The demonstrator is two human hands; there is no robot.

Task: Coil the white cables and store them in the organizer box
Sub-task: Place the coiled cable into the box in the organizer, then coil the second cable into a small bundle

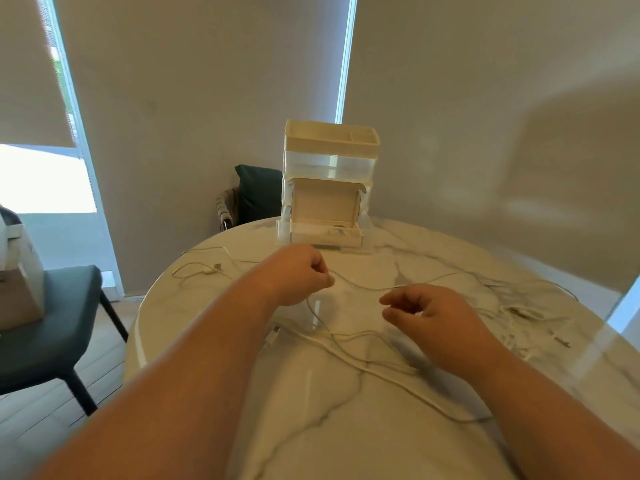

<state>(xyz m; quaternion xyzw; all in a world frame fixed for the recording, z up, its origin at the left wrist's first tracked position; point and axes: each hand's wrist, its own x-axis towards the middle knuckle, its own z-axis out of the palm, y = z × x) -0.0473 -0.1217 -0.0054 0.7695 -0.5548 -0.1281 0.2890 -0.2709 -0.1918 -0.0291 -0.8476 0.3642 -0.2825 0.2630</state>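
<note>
Our left hand [304, 275] pinches a thin white cable [360, 286] above the round marble table [346, 427]; our right hand [440, 317] hovers, thumb and forefinger apart; a cream tiered organizer box [329, 174] stands beyond.

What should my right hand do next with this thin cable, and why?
Probably pinch the thin white cable with the right hand: the left hand already pinches it, the right looks empty beside it, and no loop is formed yet.

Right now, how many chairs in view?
2. One dark chair stands left of the marble table, a cardboard box on its seat; a second chair shows partly behind the table's far edge, left of the organizer box. Others may be hidden.
</note>
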